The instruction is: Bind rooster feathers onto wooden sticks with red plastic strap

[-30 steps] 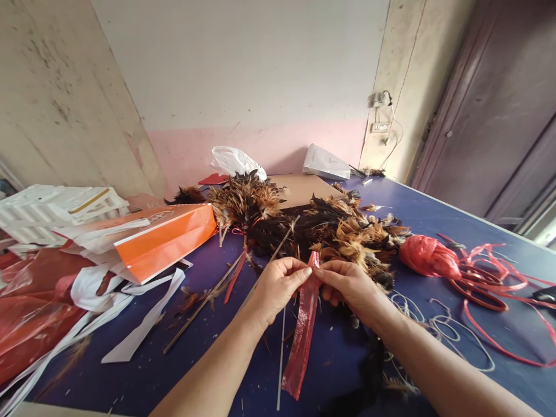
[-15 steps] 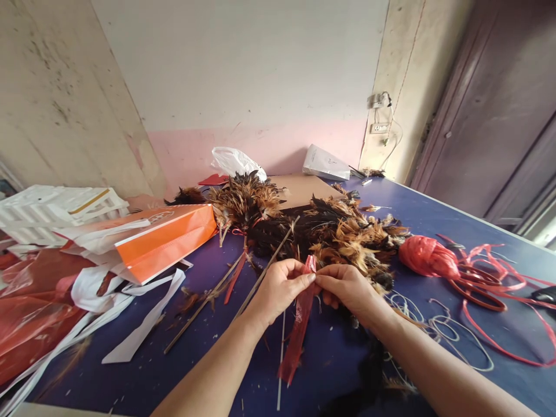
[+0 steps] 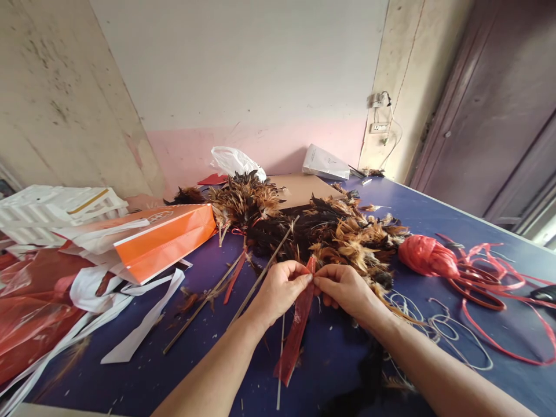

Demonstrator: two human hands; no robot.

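A strip of thin red plastic hangs between my hands, its wide lower end down near the blue table. My left hand pinches the strip's upper part between thumb and forefinger. Fingertips of my right hand are closed on the strip's right edge, almost touching the left thumb. Just beyond the hands lies a heap of brown and black feathers. To its left is a feather bunch tied with red strip on a thin stick. Another stick passes beside my left hand.
On the right sit a ball of red plastic ribbon and tangled pale string. An orange paper bag, white strips and red plastic sheeting cover the left. Cardboard and a grey box lie by the wall.
The red strip's lower end has spread a little wider and shifted slightly. Both hands keep their pinch at nearly the same spot.
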